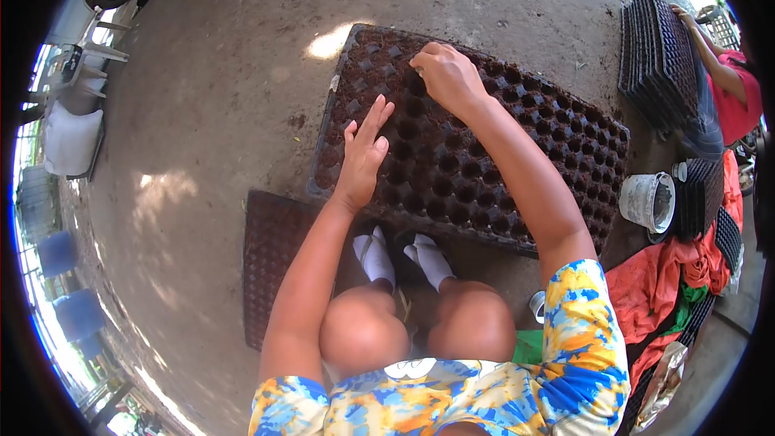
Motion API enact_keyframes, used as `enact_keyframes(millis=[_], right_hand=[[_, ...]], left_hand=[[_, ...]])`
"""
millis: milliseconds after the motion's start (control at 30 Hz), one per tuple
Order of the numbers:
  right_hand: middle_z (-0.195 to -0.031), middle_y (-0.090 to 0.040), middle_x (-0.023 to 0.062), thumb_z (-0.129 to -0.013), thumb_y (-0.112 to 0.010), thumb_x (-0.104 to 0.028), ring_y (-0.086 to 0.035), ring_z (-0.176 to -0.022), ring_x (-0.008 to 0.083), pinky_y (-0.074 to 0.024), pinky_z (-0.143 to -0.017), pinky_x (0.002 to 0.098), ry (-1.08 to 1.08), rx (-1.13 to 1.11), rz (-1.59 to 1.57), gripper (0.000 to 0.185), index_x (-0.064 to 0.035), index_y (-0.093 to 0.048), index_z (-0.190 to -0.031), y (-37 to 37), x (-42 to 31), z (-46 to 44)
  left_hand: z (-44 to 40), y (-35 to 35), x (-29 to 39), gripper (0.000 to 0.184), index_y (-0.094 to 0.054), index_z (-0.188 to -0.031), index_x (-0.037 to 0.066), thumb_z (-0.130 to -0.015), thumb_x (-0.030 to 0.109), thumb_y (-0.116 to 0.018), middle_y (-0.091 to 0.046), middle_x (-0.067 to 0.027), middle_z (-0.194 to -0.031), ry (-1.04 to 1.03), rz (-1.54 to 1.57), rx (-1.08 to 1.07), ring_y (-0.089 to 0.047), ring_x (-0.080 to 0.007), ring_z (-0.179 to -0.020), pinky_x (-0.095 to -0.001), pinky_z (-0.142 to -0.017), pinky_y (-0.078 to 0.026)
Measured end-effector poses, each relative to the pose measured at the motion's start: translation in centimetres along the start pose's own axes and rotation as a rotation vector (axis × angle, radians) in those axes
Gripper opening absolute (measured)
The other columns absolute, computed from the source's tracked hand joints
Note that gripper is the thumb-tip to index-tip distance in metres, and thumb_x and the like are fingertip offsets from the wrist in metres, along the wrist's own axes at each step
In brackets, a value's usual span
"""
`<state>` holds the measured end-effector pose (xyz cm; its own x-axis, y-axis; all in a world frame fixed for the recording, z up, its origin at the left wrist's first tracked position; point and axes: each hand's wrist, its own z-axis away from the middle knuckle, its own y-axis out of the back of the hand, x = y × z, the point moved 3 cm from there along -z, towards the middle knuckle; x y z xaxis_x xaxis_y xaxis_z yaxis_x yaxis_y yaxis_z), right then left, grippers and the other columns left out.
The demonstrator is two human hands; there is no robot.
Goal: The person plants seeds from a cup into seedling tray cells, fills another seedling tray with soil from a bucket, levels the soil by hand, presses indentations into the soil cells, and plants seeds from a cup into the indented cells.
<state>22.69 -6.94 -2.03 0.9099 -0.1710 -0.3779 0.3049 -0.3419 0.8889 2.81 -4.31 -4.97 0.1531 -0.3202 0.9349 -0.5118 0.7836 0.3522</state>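
In front of me on the ground lies a large black seedling tray point(404, 199) with rows of round cells. Dark brown soil point(367, 60) covers its left end, while many other cells show as dark holes. My right hand point(448, 73) is over the tray's far edge, fingers curled down and pressed together; what they hold, if anything, is hidden. Over the soil-covered part, my left hand point(365, 157) is held with its fingers stretched out and nothing in it. I cannot tell whether it touches the tray.
Another soil-filled tray point(270, 262) lies by my left leg. At right are a tall stack of black trays point(658, 60), a person in a red top point(736, 97), a white bucket point(648, 202) and red cloth point(666, 270). Chairs point(93, 73) line the far left.
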Motion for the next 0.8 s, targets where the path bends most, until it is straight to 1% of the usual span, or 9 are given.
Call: enact_keyframes(millis=[33, 167, 267, 367, 467, 567, 667, 733, 800], right_hand=[[-0.100, -0.066, 0.0102, -0.080, -0.062, -0.005, -0.063, -0.093, 0.0303, -0.0510, -0.082, 0.0393, -0.035, -0.081, 0.017, 0.017, -0.0063, -0.071, -0.094, -0.1, 0.6, -0.3], [-0.104, -0.066, 0.0098, -0.081, -0.063, -0.006, -0.063, -0.097, 0.0293, -0.0506, -0.084, 0.0393, -0.136, -0.019, -0.002, 0.019, -0.0074, -0.071, -0.098, 1.5, 1.7, -2.4], [-0.105, -0.066, 0.0099, -0.081, -0.064, -0.007, -0.063, -0.097, 0.0295, -0.0503, -0.085, 0.0394, -0.080, -0.086, 0.034, 0.019, -0.0082, -0.071, -0.099, -0.1, 2.8, -2.6], [-0.104, -0.066, 0.0103, -0.079, -0.060, -0.005, -0.062, -0.099, 0.0313, -0.0503, -0.085, 0.0410, -0.153, -0.074, 0.020, 0.022, -0.0107, -0.071, -0.098, 1.7, 3.6, -2.8], [-0.105, -0.065, 0.0105, -0.081, -0.061, -0.008, -0.062, -0.099, 0.0309, -0.0502, -0.085, 0.0409, -0.223, -0.132, 0.128, 0.019, -0.0093, -0.070, -0.097, 2.4, 4.8, -1.8], [-0.103, -0.065, 0.0109, -0.080, -0.061, -0.008, -0.062, -0.098, 0.0307, -0.0505, -0.084, 0.0405, -0.173, -0.138, 0.072, 0.018, -0.0089, -0.070, -0.096, 2.3, 4.3, -1.4], [-0.102, -0.065, 0.0111, -0.079, -0.061, -0.007, -0.063, -0.096, 0.0311, -0.0505, -0.083, 0.0402, -0.184, -0.100, -0.016, 0.017, -0.0082, -0.070, -0.094, 3.6, 2.9, -0.3], [-0.102, -0.066, 0.0117, -0.079, -0.064, -0.005, -0.063, -0.095, 0.0306, -0.0497, -0.084, 0.0393, -0.143, -0.178, 0.004, 0.017, -0.0039, -0.070, -0.095, 1.5, 2.8, 1.1], [-0.099, -0.066, 0.0119, -0.078, -0.065, -0.005, -0.063, -0.094, 0.0306, -0.0501, -0.083, 0.0387, -0.096, -0.108, 0.033, 0.016, -0.0040, -0.070, -0.094, 1.9, 2.2, 1.2]], left_hand=[[-0.1, 0.0, 0.0, 0.064, -0.020, -0.150, 0.012, -0.090, 0.029, -0.033, -0.039, -0.0073, -0.148, -0.007, -0.006, 0.000, -0.032, -0.0223, -0.137, -0.0453, -0.113, -0.001], [-0.1, 0.0, -0.2, 0.065, -0.021, -0.150, 0.013, -0.090, 0.032, -0.034, -0.039, -0.0076, -0.148, -0.005, -0.017, 0.005, -0.032, -0.0225, -0.137, -0.0453, -0.113, -0.001], [0.1, -0.2, -0.2, 0.065, -0.021, -0.150, 0.013, -0.090, 0.033, -0.035, -0.039, -0.0078, -0.148, 0.011, -0.004, 0.004, -0.031, -0.0224, -0.138, -0.0454, -0.113, -0.001], [0.0, 0.0, -0.1, 0.065, -0.022, -0.150, 0.013, -0.090, 0.034, -0.036, -0.039, -0.0078, -0.148, 0.005, 0.000, 0.001, -0.030, -0.0224, -0.139, -0.0454, -0.113, -0.001], [0.1, 0.0, -0.4, 0.066, -0.022, -0.150, 0.013, -0.090, 0.034, -0.037, -0.039, -0.0076, -0.148, -0.002, -0.008, 0.007, -0.029, -0.0222, -0.139, -0.0456, -0.113, -0.001], [0.0, -0.1, -0.4, 0.065, -0.022, -0.150, 0.013, -0.090, 0.033, -0.038, -0.039, -0.0072, -0.148, -0.016, -0.020, 0.004, -0.028, -0.0222, -0.140, -0.0456, -0.112, -0.001], [0.0, 0.1, -0.3, 0.065, -0.023, -0.150, 0.013, -0.090, 0.034, -0.038, -0.039, -0.0069, -0.148, -0.021, -0.028, 0.014, -0.028, -0.0224, -0.140, -0.0457, -0.112, -0.001], [0.3, -0.1, -0.3, 0.065, -0.023, -0.150, 0.013, -0.090, 0.034, -0.038, -0.039, -0.0068, -0.148, -0.008, -0.014, 0.010, -0.027, -0.0226, -0.140, -0.0457, -0.112, -0.001], [0.1, 0.0, -0.2, 0.065, -0.023, -0.150, 0.013, -0.090, 0.035, -0.038, -0.038, -0.0067, -0.149, 0.005, 0.005, 0.002, -0.026, -0.0228, -0.141, -0.0459, -0.112, -0.001]])
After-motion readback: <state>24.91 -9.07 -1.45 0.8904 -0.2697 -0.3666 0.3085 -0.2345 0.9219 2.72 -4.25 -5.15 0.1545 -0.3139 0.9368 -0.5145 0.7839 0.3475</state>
